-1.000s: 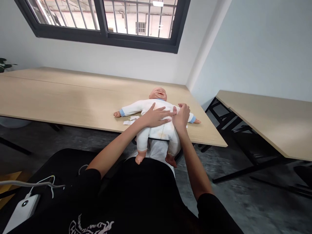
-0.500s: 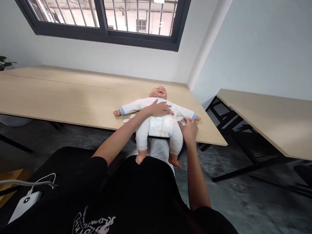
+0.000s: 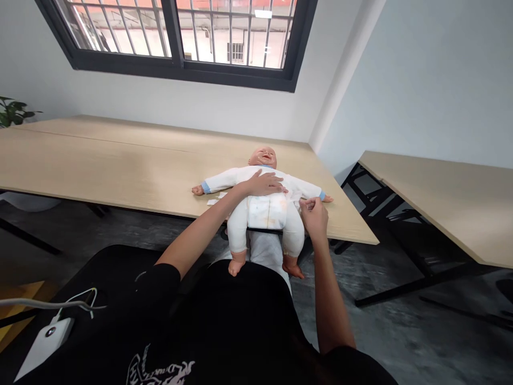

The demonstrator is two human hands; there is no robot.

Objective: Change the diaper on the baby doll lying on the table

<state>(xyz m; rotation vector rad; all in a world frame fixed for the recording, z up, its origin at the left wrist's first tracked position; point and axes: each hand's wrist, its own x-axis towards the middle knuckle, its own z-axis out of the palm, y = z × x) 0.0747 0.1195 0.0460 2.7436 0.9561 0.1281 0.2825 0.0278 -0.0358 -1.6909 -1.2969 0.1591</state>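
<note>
One doll (image 3: 287, 181), frame center, on its back on one of two tables (image 3: 136, 168). One diaper (image 3: 266, 211) at its hips. Two hands: left hand (image 3: 262, 183) flat, fingers spread, doll directly under, diaper just below in frame; right hand (image 3: 315, 211) narrow, fingers bunched beside diaper's right edge, can't tell if gripping.

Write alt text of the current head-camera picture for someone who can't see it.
A bald, white-clothed baby doll wearing a white diaper lies face-up on a pale wood-coloured table. The person's bare left hand rests across its torso; the bare right hand has bent fingers beside the diaper.
</note>
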